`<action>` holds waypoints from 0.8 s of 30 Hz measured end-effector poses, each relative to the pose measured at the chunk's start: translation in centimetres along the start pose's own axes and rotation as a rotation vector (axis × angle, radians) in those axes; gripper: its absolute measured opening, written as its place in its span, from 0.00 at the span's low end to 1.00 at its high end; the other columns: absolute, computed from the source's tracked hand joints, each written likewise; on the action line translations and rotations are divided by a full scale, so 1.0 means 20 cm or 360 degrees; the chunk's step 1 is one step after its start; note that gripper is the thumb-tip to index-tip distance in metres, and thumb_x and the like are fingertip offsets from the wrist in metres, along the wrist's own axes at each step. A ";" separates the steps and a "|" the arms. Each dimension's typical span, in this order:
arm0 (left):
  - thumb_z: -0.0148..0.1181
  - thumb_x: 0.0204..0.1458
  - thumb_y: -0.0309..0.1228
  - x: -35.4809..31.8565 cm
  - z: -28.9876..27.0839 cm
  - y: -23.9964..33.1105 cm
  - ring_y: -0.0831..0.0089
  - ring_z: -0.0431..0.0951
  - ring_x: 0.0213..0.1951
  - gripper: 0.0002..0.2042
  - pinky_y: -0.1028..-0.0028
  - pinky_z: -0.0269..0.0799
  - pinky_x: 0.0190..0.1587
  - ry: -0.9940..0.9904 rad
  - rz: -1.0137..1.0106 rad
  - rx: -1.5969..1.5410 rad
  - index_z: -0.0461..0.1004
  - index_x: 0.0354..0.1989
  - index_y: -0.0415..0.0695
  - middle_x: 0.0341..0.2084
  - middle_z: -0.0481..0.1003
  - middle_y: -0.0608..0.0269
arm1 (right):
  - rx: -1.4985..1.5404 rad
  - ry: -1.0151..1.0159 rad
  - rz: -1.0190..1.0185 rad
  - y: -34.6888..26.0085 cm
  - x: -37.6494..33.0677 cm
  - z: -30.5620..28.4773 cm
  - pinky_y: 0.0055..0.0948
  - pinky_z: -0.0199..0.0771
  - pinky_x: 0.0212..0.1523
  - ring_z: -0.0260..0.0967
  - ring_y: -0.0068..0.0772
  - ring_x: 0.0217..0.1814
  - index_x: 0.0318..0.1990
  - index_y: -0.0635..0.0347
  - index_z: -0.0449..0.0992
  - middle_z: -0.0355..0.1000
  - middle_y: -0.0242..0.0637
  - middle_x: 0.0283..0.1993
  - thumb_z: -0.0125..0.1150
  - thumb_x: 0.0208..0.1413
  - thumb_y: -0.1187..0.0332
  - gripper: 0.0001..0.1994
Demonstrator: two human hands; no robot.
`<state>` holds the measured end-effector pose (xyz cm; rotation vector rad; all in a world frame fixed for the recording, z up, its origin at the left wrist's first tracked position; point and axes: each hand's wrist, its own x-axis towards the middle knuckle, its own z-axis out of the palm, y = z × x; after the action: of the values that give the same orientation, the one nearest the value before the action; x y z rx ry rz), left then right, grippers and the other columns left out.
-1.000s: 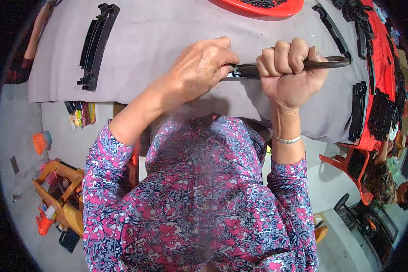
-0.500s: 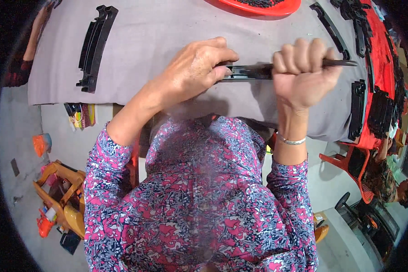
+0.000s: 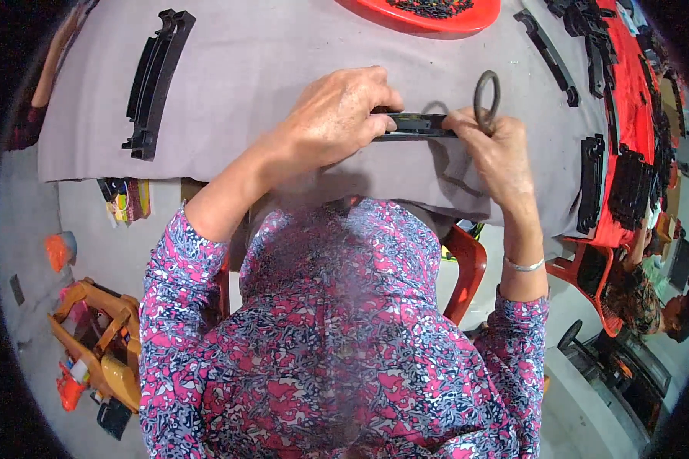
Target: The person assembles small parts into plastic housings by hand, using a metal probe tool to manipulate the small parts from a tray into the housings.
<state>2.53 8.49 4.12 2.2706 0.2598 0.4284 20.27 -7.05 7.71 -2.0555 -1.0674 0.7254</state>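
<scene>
My left hand point(image 3: 341, 111) is closed on the left end of a long black plastic piece point(image 3: 417, 125), which lies level across the cloth-covered table near its front edge. At the other end, the thumb and fingers of my right hand point(image 3: 497, 149) pinch closed by the strip. A dark ring-shaped handle point(image 3: 487, 99) stands up out of that same hand. The rest of the tool it belongs to is hidden, so its kind cannot be told. The middle of the black piece shows a shallow channel between my hands.
Black plastic pieces lie at the left point(image 3: 159, 84) and right point(image 3: 550, 57) of the grey tablecloth point(image 3: 245, 46). A red basin point(image 3: 436, 23) of small dark parts stands at the far side. More black parts rest on red cloth at right. Another person point(image 3: 670, 314) is at the right edge.
My right hand has turned from a raised fist to a pinch at the strip's right end. The tool's ring now stands upright instead of pointing right. My left hand keeps its hold.
</scene>
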 end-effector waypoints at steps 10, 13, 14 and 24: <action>0.60 0.47 0.27 0.01 0.00 0.01 0.52 0.73 0.34 0.11 0.59 0.67 0.38 -0.0020 -0.0124 -0.0055 0.78 0.39 0.36 0.28 0.70 0.50 | -0.0541 0.0228 0.0126 -0.21 -0.06 0.17 0.41 0.74 0.31 0.76 0.53 0.28 0.33 0.64 0.82 0.73 0.54 0.22 0.63 0.51 0.62 0.12; 0.60 0.47 0.27 -0.01 0.03 0.01 0.52 0.74 0.34 0.11 0.59 0.67 0.37 0.0077 -0.0134 -0.0126 0.78 0.38 0.36 0.28 0.70 0.50 | -0.0465 0.0458 0.0139 -0.18 -0.06 0.23 0.29 0.65 0.24 0.63 0.21 0.19 0.33 0.69 0.81 0.69 0.39 0.15 0.68 0.49 0.63 0.14; 0.60 0.47 0.27 -0.01 0.02 0.01 0.52 0.74 0.34 0.11 0.59 0.67 0.37 0.0075 -0.0133 -0.0127 0.78 0.38 0.36 0.28 0.70 0.50 | -0.0465 0.0459 0.0141 -0.18 -0.07 0.25 0.29 0.65 0.24 0.63 0.21 0.19 0.33 0.69 0.81 0.69 0.39 0.15 0.68 0.49 0.63 0.14; 0.56 0.47 0.24 -0.04 0.03 -0.04 0.52 0.73 0.34 0.11 0.60 0.67 0.38 0.0096 0.0060 -0.0181 0.75 0.39 0.32 0.29 0.69 0.50 | -0.0200 0.0606 0.0216 -0.12 -0.07 0.29 0.23 0.64 0.25 0.61 0.14 0.23 0.29 0.67 0.80 0.68 0.27 0.18 0.68 0.48 0.65 0.11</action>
<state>1.93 8.36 2.97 2.1563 0.2181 0.5189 14.27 -5.36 6.28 -2.2733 -0.7784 0.3148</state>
